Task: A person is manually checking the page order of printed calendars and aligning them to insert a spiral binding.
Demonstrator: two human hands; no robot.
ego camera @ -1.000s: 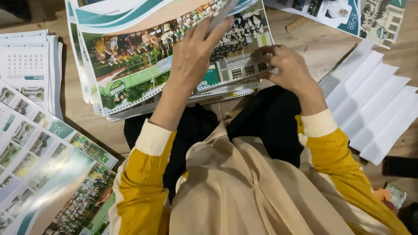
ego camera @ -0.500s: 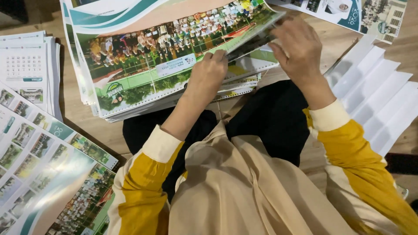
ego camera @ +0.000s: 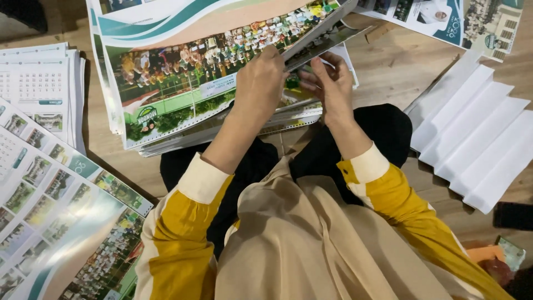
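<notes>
A thick stack of glossy printed calendar sheets with group photos lies on the wooden floor in front of my knees. My left hand pinches the lower right corner of the top sheets and lifts them off the stack. My right hand reaches under the raised corner, its fingers touching the sheets beneath. Both sleeves are yellow with cream cuffs.
More printed sheets lie at the lower left and a calendar pile at the far left. Folded white paper strips fan out on the right. Other printed pages sit at the top right. A dark object lies at the right edge.
My left hand slid down from flat on the stack to its lower right corner and lifted it. My right hand moved from the stack's right edge to under the raised sheets.
</notes>
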